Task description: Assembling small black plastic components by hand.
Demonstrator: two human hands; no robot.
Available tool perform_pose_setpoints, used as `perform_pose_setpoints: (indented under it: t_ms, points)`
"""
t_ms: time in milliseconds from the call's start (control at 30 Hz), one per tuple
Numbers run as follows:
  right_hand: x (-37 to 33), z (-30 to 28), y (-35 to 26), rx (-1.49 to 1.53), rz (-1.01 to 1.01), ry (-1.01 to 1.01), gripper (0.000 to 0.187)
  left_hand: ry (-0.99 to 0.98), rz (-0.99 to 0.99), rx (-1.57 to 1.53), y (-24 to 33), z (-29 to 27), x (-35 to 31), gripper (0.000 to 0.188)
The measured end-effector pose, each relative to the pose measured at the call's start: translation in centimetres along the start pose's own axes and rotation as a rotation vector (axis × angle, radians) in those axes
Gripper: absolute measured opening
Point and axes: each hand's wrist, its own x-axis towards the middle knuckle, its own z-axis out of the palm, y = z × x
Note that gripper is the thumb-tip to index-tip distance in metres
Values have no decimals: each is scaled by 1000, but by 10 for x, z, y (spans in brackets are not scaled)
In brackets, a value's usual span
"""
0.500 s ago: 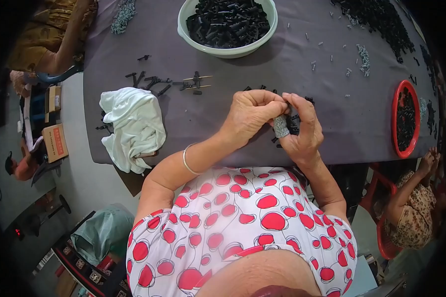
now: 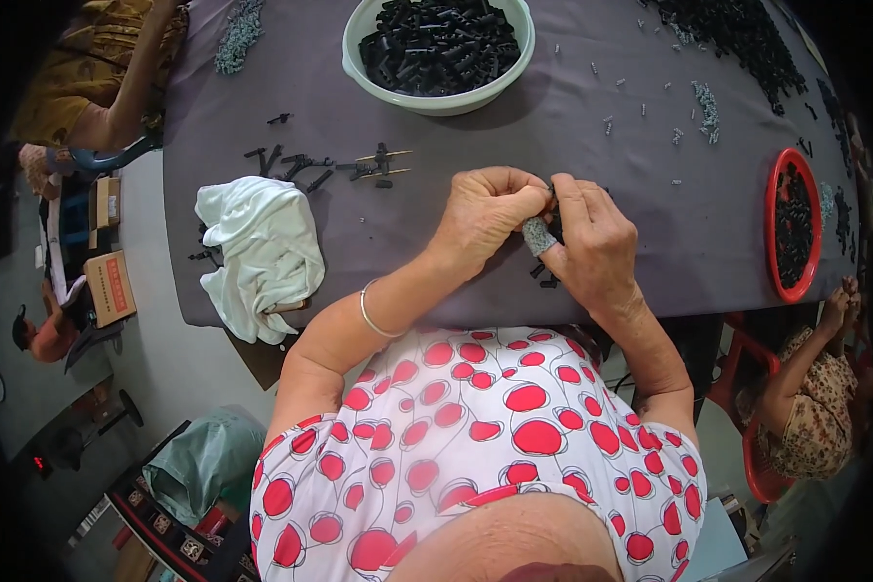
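My left hand (image 2: 487,211) and my right hand (image 2: 594,242) meet over the near middle of the dark cloth. Both are closed, fingertips together on a small black piece that they mostly cover; its exact kind I cannot make out. A grey speckled wrap (image 2: 539,236) covers my right thumb. Small black plastic parts (image 2: 543,275) lie on the cloth under and beside the hands, partly hidden by them. To the left, more black parts (image 2: 306,163) lie loosely around two thin wooden sticks (image 2: 388,172).
A pale bowl (image 2: 439,105) of black parts stands at the back. A white cloth (image 2: 262,254) lies at left. A red basket (image 2: 775,254) of black parts sits at right, near scattered small springs (image 2: 706,112) and a black heap (image 2: 747,53). Other people sit left and right.
My right hand's fingers have curled in closer to my left fingertips, covering more of the black parts. The view has shifted slightly.
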Motion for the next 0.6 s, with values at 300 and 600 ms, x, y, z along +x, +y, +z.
perform_pose_setpoints:
  t_ms: [300, 600]
  points:
    - [5, 5, 4, -9, -64, 100, 39, 0, -4, 177, 11, 3, 1, 16]
    - [5, 4, 18, 79, -88, 172, 34, 47, 281, 251, 15, -12, -17, 20]
